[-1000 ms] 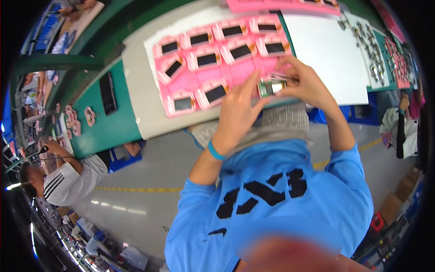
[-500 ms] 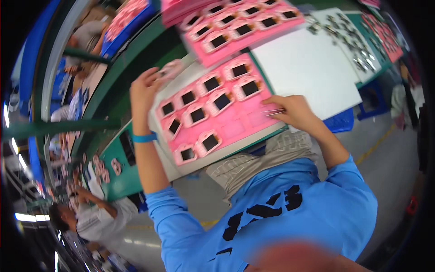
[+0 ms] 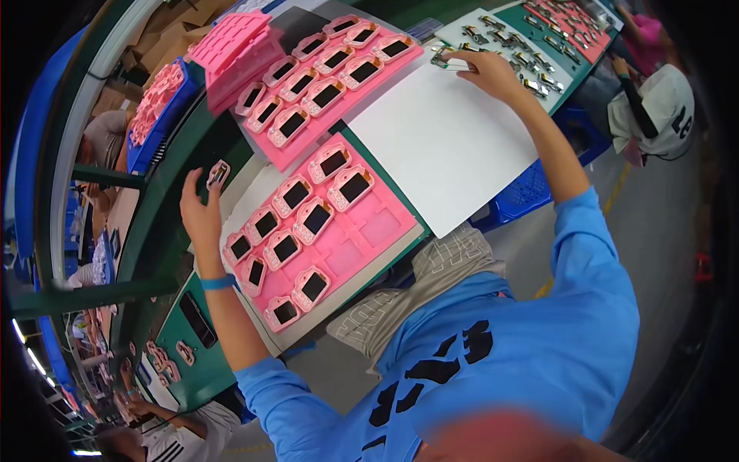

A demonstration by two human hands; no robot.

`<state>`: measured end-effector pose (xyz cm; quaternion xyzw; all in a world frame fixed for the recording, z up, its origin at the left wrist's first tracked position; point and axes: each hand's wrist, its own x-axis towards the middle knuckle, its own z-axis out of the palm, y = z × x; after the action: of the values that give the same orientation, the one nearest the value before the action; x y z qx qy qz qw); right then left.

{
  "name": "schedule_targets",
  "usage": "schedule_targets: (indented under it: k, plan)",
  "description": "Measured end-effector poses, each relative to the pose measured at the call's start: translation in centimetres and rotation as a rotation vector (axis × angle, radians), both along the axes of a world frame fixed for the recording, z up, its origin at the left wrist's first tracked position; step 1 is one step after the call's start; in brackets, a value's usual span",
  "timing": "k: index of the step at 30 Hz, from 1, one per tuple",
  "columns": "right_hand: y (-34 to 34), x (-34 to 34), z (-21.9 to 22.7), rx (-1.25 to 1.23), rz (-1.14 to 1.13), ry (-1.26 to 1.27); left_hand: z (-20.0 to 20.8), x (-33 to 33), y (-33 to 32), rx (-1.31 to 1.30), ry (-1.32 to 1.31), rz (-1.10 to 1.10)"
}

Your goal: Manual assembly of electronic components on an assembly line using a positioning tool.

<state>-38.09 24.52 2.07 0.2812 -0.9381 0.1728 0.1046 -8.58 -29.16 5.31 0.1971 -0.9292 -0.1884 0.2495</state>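
My left hand (image 3: 200,214) is at the left, over the green belt line, with thumb and fingers apart. Just beyond its fingertips lies a small pink device housing (image 3: 219,174). At the far edge of the white sheet, my right hand (image 3: 496,75) grips metal tweezers (image 3: 462,66), whose tips are at a small green circuit part (image 3: 442,56). Whether the tips pinch that part is too small to tell. In front of me, a pink foam tray (image 3: 377,229) holds several pink handheld devices (image 3: 316,219) with dark screens, and some of its pockets show bare.
Behind it sits another pink tray (image 3: 283,159) full of devices, beside stacked pink trays (image 3: 235,50). Small boards (image 3: 531,58) cover the far right. A blue bin (image 3: 158,108) of pink parts stands left. A blue stool (image 3: 523,192) is at right. Other people work nearby.
My right hand has moved from the near tray to the small boards at far right, tweezers still in it. My left hand has moved left and its fingers have come off the pink housing.
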Motion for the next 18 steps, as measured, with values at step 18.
schedule_targets:
  k: [18]
  plan:
    - [-4.8,11.1,2.5,0.161,0.58,-0.377,-7.7,14.1,30.9,1.61,-0.166,-0.735]
